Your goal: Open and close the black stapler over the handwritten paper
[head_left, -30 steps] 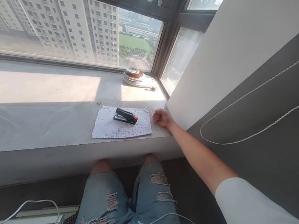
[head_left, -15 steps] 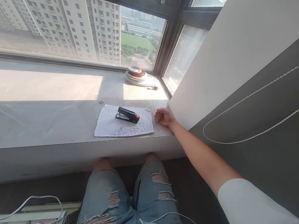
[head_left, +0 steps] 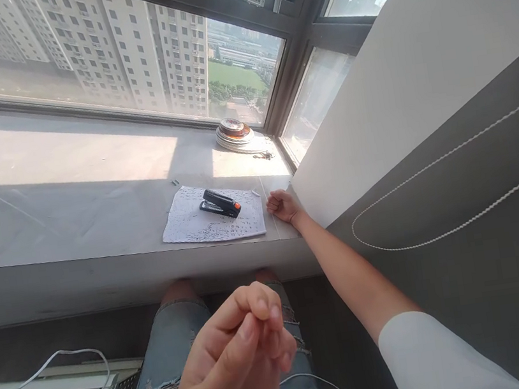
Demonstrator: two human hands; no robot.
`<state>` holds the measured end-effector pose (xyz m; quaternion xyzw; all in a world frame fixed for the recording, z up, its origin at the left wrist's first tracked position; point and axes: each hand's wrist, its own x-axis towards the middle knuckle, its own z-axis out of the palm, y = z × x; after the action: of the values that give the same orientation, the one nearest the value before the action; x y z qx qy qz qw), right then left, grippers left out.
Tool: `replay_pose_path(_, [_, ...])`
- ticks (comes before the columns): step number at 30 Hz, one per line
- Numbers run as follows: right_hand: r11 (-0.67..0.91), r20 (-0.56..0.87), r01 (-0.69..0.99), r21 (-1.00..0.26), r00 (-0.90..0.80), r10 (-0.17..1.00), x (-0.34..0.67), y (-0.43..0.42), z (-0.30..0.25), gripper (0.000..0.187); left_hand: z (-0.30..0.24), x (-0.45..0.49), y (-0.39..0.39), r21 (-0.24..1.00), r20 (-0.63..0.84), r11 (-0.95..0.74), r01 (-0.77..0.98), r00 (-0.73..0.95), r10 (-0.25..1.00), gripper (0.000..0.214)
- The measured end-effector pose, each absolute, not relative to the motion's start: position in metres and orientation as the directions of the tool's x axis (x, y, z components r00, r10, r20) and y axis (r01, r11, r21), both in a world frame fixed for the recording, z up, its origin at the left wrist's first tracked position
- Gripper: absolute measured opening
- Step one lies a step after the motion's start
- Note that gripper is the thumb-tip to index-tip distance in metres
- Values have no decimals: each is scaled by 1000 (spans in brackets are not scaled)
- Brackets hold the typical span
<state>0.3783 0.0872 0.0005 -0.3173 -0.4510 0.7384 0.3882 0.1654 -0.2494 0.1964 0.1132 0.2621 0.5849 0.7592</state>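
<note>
The stapler [head_left: 219,203] lies on the paper [head_left: 191,228] on the sill [head_left: 73,214], long axis sideways, orange end toward the right hand [head_left: 281,205], a closed fist beside. The left hand [head_left: 235,365] hovers, fingers bunched, empty.

Left hand [head_left: 235,365] being held up close to the camera, fingers [head_left: 258,323] being bunched together at the tips, right arm [head_left: 348,272] being stretched forward, right hand [head_left: 282,206] being curled in a loose fist

stapler [head_left: 220,203]: glossy plastic | sheet [head_left: 214,221]: matt paper | sill [head_left: 74,220]: smooth matt stone
</note>
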Motion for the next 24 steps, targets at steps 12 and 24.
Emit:
replay_pose_path(12, [-245, -49, -286, -926, -555, 831, 379, 87, 1, 59, 175, 170, -239, 479, -336, 279, -832, 119, 934, 21])
replay_pose_path(24, [-252, -70, -280, -927, -530, 845, 378, 86, 2, 60, 167, 171, -239, 522, -325, 300, -799, 139, 936, 26])
